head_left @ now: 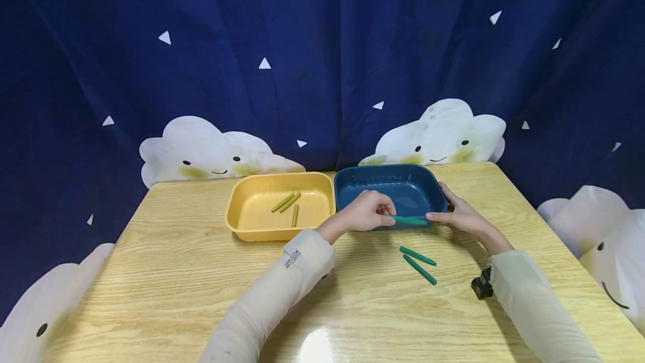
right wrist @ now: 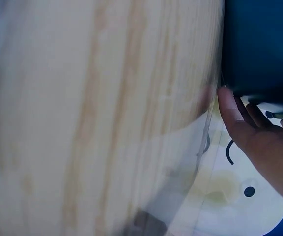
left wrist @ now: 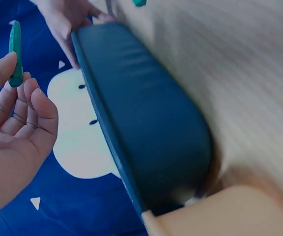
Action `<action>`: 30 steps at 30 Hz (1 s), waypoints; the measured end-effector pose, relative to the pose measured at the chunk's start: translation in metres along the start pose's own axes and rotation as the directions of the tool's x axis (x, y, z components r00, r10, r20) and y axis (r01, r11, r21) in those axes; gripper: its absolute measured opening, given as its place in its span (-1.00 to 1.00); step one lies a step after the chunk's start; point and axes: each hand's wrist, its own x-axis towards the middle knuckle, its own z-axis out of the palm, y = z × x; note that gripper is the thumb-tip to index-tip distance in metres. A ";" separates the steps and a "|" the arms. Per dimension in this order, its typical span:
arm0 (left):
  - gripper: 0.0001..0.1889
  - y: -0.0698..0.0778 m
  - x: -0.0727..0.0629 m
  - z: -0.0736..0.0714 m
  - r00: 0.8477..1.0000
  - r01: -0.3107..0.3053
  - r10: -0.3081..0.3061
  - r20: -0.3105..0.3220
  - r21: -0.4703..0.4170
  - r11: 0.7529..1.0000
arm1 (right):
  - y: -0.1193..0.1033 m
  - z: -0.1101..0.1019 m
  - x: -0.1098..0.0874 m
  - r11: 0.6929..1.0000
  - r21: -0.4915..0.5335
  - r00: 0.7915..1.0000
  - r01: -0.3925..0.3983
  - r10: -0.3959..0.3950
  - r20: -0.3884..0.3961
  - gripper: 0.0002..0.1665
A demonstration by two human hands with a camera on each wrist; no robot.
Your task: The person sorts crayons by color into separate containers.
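My left hand [head_left: 368, 210] pinches a green crayon [head_left: 409, 220] between thumb and fingers, above the front rim of the blue bin [head_left: 347, 186]. In the left wrist view the thumb presses on the crayon [left wrist: 15, 54], and the other fingers curl loosely below it. My right hand [head_left: 466, 217] spans the right end of the blue bin, its thumb at the front corner and its fairly straight fingers along the side. The right wrist view shows the thumb [right wrist: 228, 105] against the bin wall. Two more green crayons [head_left: 418, 255] [head_left: 420, 269] lie on the table before the bin.
A yellow bin [head_left: 234, 223] stands against the left end of the blue one, with three yellow crayons [head_left: 290, 201] inside. Both sit near the back edge of the wooden table [head_left: 166, 273]. Behind hangs a dark blue curtain [head_left: 302, 27] with white clouds.
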 end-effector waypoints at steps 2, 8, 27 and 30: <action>-0.94 -0.001 0.004 -0.005 1.000 0.013 -0.013 -0.008 0.002 1.000 | 0.001 0.000 0.000 1.000 0.008 1.000 0.001 -0.001 0.001 0.22; -0.94 -0.003 0.016 -0.019 0.999 0.045 -0.044 -0.019 0.020 0.999 | 0.006 0.000 -0.001 1.000 0.029 1.000 0.002 -0.002 0.012 0.20; -0.92 -0.018 0.063 -0.049 0.991 0.122 -0.122 -0.058 -0.013 0.992 | 0.005 -0.001 0.000 1.000 0.023 1.000 -0.001 0.001 0.000 0.21; -0.92 -0.024 0.070 -0.053 0.986 0.156 -0.159 -0.052 -0.061 0.986 | 0.004 0.000 0.000 1.000 0.024 1.000 0.001 -0.001 0.000 0.21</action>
